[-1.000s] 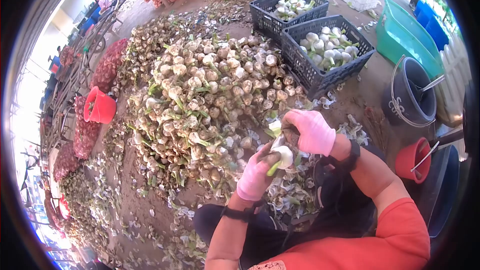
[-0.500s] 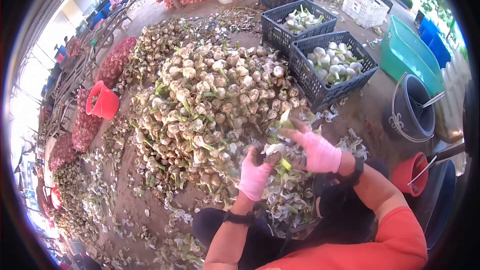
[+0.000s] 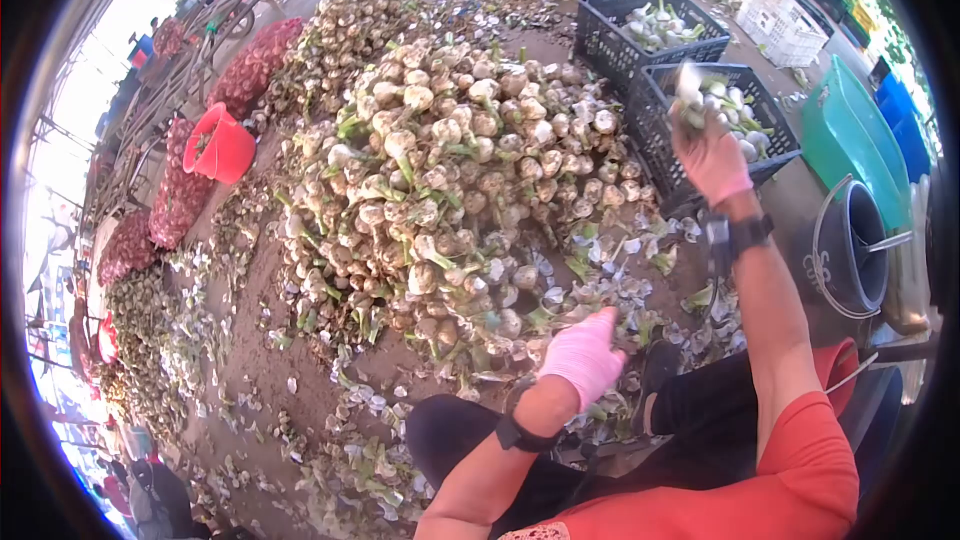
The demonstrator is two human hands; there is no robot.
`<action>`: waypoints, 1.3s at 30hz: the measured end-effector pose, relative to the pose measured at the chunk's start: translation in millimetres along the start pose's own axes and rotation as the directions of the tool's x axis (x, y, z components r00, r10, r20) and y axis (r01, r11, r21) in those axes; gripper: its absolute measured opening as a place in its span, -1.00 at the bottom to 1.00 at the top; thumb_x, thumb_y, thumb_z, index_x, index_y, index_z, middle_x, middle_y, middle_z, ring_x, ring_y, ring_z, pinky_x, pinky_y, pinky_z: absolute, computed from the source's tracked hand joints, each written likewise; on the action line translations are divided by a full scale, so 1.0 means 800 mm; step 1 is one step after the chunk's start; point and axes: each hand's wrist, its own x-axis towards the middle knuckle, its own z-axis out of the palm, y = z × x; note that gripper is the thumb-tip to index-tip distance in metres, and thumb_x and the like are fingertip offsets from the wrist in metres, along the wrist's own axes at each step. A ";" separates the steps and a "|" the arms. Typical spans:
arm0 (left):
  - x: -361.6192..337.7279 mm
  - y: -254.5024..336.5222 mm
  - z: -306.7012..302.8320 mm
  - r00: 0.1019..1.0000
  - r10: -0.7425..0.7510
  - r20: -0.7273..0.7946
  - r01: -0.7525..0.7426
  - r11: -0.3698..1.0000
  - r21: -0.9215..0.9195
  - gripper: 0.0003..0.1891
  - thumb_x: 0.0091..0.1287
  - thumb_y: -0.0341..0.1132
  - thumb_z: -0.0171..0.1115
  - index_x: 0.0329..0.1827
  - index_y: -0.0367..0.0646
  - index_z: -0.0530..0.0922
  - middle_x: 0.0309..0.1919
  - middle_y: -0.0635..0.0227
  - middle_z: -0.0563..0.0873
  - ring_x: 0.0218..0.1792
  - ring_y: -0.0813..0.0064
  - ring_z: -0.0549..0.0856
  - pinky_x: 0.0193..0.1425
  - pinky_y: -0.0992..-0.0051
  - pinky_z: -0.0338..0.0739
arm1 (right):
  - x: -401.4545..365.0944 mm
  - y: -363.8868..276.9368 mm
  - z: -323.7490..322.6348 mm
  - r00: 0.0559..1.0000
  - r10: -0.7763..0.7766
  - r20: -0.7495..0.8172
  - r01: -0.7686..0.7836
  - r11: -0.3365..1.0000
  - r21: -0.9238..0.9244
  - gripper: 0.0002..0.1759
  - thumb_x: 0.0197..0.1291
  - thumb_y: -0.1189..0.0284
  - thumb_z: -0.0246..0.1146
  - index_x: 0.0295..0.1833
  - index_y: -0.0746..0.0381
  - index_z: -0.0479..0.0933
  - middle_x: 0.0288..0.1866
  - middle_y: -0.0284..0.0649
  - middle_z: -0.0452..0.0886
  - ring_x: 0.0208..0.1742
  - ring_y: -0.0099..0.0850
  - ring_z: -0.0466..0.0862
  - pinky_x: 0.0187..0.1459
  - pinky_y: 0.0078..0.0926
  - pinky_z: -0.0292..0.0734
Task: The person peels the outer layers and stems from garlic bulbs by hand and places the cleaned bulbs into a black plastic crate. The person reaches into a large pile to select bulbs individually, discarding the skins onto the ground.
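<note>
My right hand [image 3: 712, 162], in a pink wrap, reaches over the near black crate [image 3: 690, 190]. It is closed on a garlic bulb [image 3: 690, 85], smeared by motion, above the pale bulbs [image 3: 740, 110] in that crate. My left hand [image 3: 583, 358], also wrapped in pink, is low over the peelings in front of my knees. Its fingers look apart and nothing shows in them, though some fingertips are hidden. Beyond it rises a big heap of untrimmed garlic [image 3: 440, 170] with soil-stained skins and green stems.
Another black crate [image 3: 610, 40] with garlic stands behind the near one. At right are a green tub [image 3: 850, 130] and a dark bucket [image 3: 840, 250]. A red bucket [image 3: 225, 150] and full red net sacks [image 3: 178, 190] line the left. Loose peelings [image 3: 630, 270] litter the ground.
My right hand has swung from in front of me up and right to the near crate with a garlic bulb. My left hand has shifted slightly right and no longer shows a bulb. The view has shifted.
</note>
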 end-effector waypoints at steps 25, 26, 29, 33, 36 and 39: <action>0.001 -0.014 -0.030 0.978 0.036 -0.207 -0.065 0.989 -0.133 -0.41 0.10 -0.31 0.29 0.24 -0.21 0.39 0.10 0.02 0.57 0.14 0.08 0.55 0.21 0.25 0.45 | -0.049 -0.060 0.287 0.732 0.400 0.551 -0.559 0.815 0.153 -0.64 -0.03 0.31 0.29 -0.13 0.29 0.62 -0.27 0.10 0.66 -0.16 -0.03 0.68 -0.10 -0.21 0.56; 0.001 -0.008 -0.036 0.989 0.021 -0.144 -0.045 0.986 -0.162 -0.41 0.10 -0.32 0.29 0.24 -0.21 0.39 0.10 0.03 0.57 0.13 0.08 0.55 0.20 0.25 0.45 | -0.059 -0.041 0.290 0.779 0.312 0.544 -0.485 0.850 0.207 -0.62 -0.03 0.34 0.29 -0.07 0.26 0.61 -0.21 0.09 0.66 -0.11 -0.05 0.67 -0.05 -0.24 0.55; -0.002 0.007 -0.040 0.994 0.016 -0.104 -0.035 0.983 -0.178 -0.42 0.09 -0.33 0.29 0.23 -0.22 0.39 0.09 0.03 0.58 0.11 0.08 0.57 0.17 0.24 0.47 | -0.061 -0.055 0.260 0.841 0.062 0.537 -0.278 0.902 0.331 -0.48 -0.04 0.41 0.29 0.14 0.21 0.53 0.08 -0.01 0.61 0.13 -0.09 0.58 0.15 -0.33 0.47; -0.020 0.024 -0.036 0.967 0.045 -0.251 -0.087 0.983 -0.160 -0.39 0.07 -0.33 0.30 0.24 -0.20 0.38 0.05 0.04 0.59 0.05 0.06 0.60 0.11 0.22 0.50 | -0.045 -0.092 0.286 0.827 0.040 0.560 -0.209 0.948 0.241 -0.38 -0.01 0.42 0.27 0.27 0.17 0.41 0.23 0.04 0.49 0.22 -0.06 0.50 0.22 -0.30 0.42; -0.035 0.035 -0.050 0.979 0.049 -0.197 -0.093 0.970 -0.224 -0.38 0.05 -0.38 0.29 0.25 -0.20 0.37 0.07 0.03 0.57 0.04 0.04 0.60 0.11 0.24 0.50 | -0.036 -0.115 0.319 0.796 0.075 0.601 -0.163 0.982 0.093 -0.32 0.00 0.43 0.26 0.33 0.12 0.35 0.29 0.07 0.42 0.26 -0.03 0.47 0.24 -0.26 0.40; -0.031 0.017 -0.043 0.959 0.017 -0.284 -0.082 0.972 -0.221 -0.39 0.06 -0.37 0.30 0.24 -0.20 0.38 0.07 0.04 0.58 0.05 0.06 0.60 0.11 0.25 0.51 | -0.064 -0.130 0.345 0.842 0.138 0.521 -0.242 0.961 0.137 -0.42 0.00 0.44 0.26 0.24 0.09 0.42 0.21 0.07 0.47 0.15 0.02 0.53 0.14 -0.22 0.46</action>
